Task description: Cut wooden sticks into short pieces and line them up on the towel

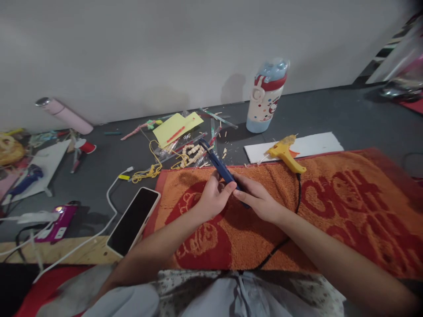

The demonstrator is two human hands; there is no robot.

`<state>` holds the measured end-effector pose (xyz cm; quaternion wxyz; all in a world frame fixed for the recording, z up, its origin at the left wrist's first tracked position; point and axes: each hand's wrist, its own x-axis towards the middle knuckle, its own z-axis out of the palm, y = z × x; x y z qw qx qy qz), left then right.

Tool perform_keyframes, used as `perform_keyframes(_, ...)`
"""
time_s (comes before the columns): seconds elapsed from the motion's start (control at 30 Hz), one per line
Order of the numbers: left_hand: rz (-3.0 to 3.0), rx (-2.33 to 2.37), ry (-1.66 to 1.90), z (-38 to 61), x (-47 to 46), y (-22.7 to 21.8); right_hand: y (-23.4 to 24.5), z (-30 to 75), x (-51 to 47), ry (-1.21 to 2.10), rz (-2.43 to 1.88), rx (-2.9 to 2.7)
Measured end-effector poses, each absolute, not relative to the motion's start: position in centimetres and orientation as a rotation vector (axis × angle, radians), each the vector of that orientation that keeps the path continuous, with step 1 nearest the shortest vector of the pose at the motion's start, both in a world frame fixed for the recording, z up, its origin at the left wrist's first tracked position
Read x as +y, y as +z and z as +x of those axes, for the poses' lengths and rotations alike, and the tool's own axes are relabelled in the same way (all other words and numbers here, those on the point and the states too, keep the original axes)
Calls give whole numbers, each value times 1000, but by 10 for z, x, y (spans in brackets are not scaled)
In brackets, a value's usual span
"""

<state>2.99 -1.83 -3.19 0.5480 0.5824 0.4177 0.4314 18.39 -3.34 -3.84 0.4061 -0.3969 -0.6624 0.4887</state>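
Both hands are closed on one slim dark blue object (218, 164), whose exact kind I cannot make out. It slants up and away to the left over the towel. My left hand (214, 196) grips its lower part from the left, thumb along the side. From the right, my right hand (256, 197) holds its near end, and the two thumbs meet there. Just beyond its far tip lie small pale wooden pieces (193, 154) and a yellow cord (148, 171). An orange and red towel (257, 237) spreads beneath both hands.
A yellow glue gun (286, 152) rests on a white board (317, 143), its black cord crossing the towel. A cartoon bottle (264, 103) stands behind. Left are a phone (134, 222), a white cable (110, 198), a purple power strip (57, 224) and a pink flask (64, 114).
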Motion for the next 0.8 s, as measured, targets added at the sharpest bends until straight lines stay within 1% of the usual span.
perform_keyframes(0.43,1415,1028,1010,30,-17,-34,-35,184,-33,1276,-1038,-1640)
perform_keyframes(0.63,1528,1013,961,27,-11,-27,-34,183,-32,1343,-1055,-1480)
perform_keyframes(0.7,1662,1098,953,20,-4,-25,-34,185,-29,1338,-1099,-1390)
perform_keyframes(0.8,1803,1361,932,3,12,-27,-33,191,-23,1359,-1150,-1236)
